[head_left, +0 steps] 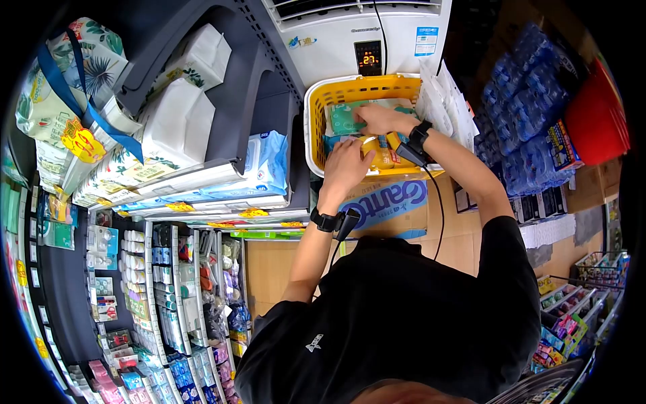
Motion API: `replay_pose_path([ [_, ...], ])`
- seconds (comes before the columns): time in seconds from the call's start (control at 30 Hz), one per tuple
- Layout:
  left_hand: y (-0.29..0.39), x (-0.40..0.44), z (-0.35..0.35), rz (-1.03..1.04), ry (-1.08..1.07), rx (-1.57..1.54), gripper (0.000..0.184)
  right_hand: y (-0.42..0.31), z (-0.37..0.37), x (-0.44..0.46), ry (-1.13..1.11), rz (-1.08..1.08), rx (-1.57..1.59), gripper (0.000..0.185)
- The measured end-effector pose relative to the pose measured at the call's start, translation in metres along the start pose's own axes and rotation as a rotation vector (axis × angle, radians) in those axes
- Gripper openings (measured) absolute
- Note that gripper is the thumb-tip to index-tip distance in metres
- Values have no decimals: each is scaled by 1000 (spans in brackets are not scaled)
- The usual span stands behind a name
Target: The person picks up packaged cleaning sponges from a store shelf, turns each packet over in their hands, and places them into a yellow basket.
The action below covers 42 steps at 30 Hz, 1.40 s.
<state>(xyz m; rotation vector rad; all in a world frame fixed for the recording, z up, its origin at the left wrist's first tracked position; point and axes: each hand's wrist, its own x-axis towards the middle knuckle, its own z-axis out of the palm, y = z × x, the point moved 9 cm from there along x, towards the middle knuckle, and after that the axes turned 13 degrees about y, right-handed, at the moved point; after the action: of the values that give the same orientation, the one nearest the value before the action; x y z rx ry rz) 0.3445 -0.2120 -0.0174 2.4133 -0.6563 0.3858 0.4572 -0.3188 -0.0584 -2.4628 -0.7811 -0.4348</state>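
A yellow plastic basket (313, 124) stands in front of a white air conditioner, with soft packages inside. My right hand (378, 118) reaches into it from the right, its fingers resting on a green and white package (343, 120). At the basket's front left, my left hand (346, 163) is over the contents with its fingers apart, beside a yellow-orange package (382, 153). The fingertips of both hands are partly hidden among the packages. Each wrist wears a black strap with a small device and cable.
Below the basket is a cardboard box (390, 209) with blue lettering. Shelves with tissue packs (178, 121) and wet wipes (266, 165) line the left. White packets (444, 101) lean at the basket's right edge. Shrink-wrapped bottles (531, 101) and a red bucket (597, 111) stand right.
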Motion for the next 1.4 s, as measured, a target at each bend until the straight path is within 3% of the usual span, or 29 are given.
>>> replay_pose_path([
  [0.1,-1,0,1,1,30,24,33,-25,-7,13,-74,87,90,29],
  [0.43,-6,-4,4,-20,86,-14,33,-14,21,33,-171,97,-162,31],
  [0.6,-14,6,9,-46,1,-18,29,-6,37,26,-218,89,-159,32],
  [0.67,-23,21,12,-82,-71,-1,28,-3,37,25,-288,96,-31,37],
  [0.8,-21,53,-12,-90,10,37,30,13,18,0,-348,187,200,38],
  [0.87,-30,70,-7,17,70,176,34,26,-23,-14,-77,241,-239,43],
  [0.9,-41,77,2,-66,-5,214,32,27,-23,-24,-85,240,-242,43],
  [0.97,-53,83,14,-104,-81,233,31,49,-31,-49,-158,394,-550,57],
  [1.03,-66,86,28,-160,-192,249,30,69,-19,-64,-101,398,-568,63],
  [1.17,-63,81,29,-141,-125,215,25,60,-27,-67,-98,382,-595,71],
  [1.4,-82,100,48,-122,-88,187,26,72,-25,-66,-149,523,-370,62],
])
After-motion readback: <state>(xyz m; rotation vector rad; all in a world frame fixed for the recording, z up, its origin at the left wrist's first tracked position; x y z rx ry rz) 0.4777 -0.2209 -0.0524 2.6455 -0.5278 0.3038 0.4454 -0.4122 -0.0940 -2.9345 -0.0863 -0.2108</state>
